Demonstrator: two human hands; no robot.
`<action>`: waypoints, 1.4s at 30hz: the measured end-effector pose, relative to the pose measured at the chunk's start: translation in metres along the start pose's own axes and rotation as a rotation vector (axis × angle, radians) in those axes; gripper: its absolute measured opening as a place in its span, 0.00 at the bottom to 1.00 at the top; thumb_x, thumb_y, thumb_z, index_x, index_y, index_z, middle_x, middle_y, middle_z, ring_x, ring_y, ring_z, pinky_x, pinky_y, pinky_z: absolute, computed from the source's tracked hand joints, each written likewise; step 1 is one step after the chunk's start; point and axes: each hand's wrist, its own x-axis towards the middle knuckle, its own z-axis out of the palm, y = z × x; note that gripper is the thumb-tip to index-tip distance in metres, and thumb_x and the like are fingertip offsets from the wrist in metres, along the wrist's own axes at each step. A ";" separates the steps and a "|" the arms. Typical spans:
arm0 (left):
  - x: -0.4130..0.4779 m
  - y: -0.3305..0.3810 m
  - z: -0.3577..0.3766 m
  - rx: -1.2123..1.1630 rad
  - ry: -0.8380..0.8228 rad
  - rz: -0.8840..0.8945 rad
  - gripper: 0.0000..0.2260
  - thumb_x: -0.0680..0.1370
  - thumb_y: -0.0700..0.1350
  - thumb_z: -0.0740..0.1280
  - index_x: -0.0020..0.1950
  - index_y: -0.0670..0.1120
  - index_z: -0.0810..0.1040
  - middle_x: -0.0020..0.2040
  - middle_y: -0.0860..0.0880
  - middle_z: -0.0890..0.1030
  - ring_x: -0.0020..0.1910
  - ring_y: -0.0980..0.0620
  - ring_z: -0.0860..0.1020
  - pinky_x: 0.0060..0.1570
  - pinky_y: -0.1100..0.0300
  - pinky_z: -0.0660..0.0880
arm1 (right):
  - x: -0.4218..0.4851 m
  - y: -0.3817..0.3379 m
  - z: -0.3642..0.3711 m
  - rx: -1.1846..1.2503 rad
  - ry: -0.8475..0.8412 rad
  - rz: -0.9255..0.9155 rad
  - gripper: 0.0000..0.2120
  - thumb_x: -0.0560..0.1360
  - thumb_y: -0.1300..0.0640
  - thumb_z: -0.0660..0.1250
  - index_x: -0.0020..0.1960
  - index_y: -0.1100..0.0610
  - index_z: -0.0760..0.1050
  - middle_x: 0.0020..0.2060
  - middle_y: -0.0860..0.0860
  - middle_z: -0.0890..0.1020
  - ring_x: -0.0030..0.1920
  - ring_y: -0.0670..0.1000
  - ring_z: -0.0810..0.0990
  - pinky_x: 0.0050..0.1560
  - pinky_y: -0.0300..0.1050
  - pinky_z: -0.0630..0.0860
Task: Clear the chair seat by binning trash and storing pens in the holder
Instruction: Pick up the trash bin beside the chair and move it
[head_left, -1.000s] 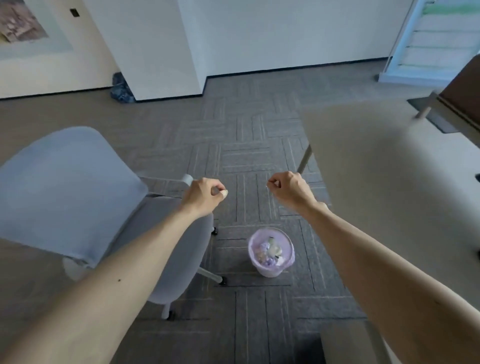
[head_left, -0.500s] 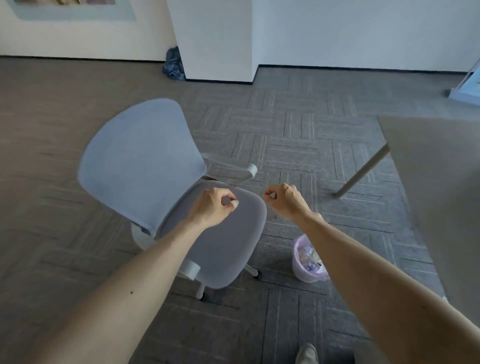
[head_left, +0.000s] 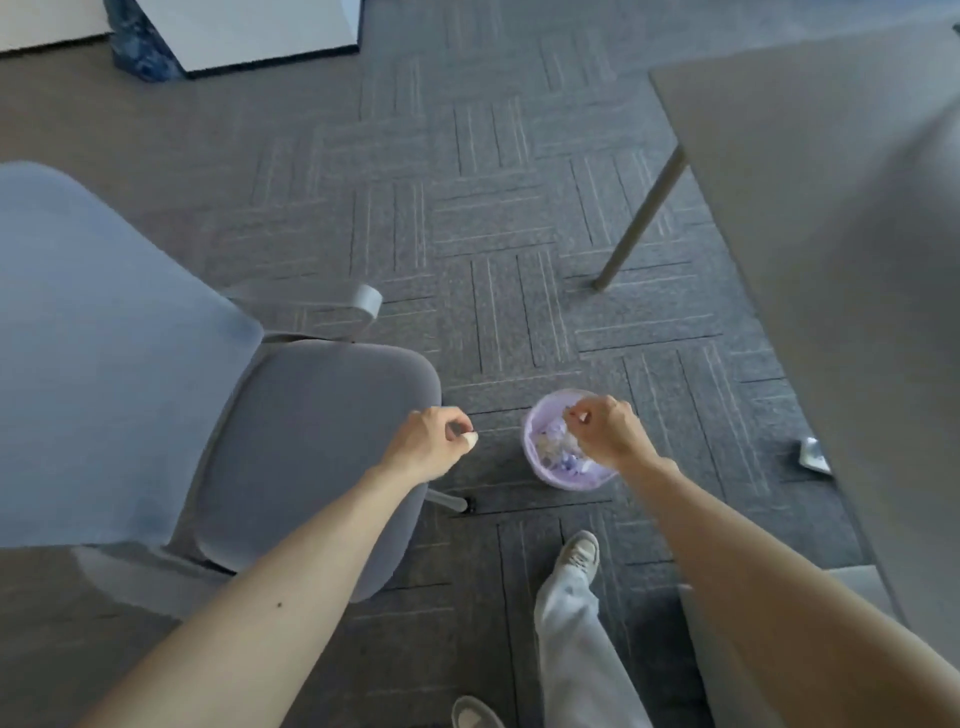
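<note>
The grey chair seat (head_left: 311, 441) at lower left has nothing on it that I can see. A small lilac bin (head_left: 566, 480) stands on the carpet to its right, holding crumpled paper and wrappers. My left hand (head_left: 431, 441) hovers at the seat's right edge, fingers curled in, with nothing clearly in it. My right hand (head_left: 605, 431) hangs over the bin's right side, also curled shut. No pens or pen holder are in view.
The chair's pale blue backrest (head_left: 104, 364) fills the left. A grey table (head_left: 805, 208) with a slanted leg (head_left: 639, 223) stands at right, a small silvery object (head_left: 813, 454) on the floor beside it. My foot (head_left: 579, 553) is just behind the bin.
The view has swung and tilted down. My right hand now sits over the bin and my left hand is off the seat's edge. Both hands stay curled shut.
</note>
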 end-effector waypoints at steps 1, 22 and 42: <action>0.027 0.010 0.012 0.000 -0.033 -0.007 0.08 0.76 0.53 0.67 0.51 0.52 0.80 0.41 0.53 0.81 0.38 0.51 0.81 0.45 0.52 0.80 | 0.019 0.023 -0.004 0.018 0.002 0.049 0.12 0.76 0.56 0.60 0.37 0.58 0.77 0.30 0.53 0.79 0.37 0.58 0.78 0.36 0.46 0.73; 0.427 -0.096 0.341 0.076 -0.379 -0.186 0.18 0.76 0.37 0.64 0.66 0.45 0.75 0.66 0.43 0.76 0.64 0.45 0.75 0.57 0.60 0.71 | 0.293 0.327 0.196 0.147 -0.217 0.566 0.16 0.77 0.63 0.58 0.64 0.64 0.69 0.62 0.63 0.77 0.61 0.62 0.76 0.57 0.50 0.70; 0.665 -0.126 0.173 0.003 0.072 -0.092 0.12 0.76 0.33 0.62 0.56 0.44 0.80 0.59 0.43 0.81 0.59 0.43 0.78 0.54 0.59 0.72 | 0.547 0.198 0.151 0.295 0.123 0.386 0.06 0.72 0.64 0.65 0.38 0.57 0.77 0.33 0.54 0.80 0.34 0.55 0.79 0.38 0.41 0.73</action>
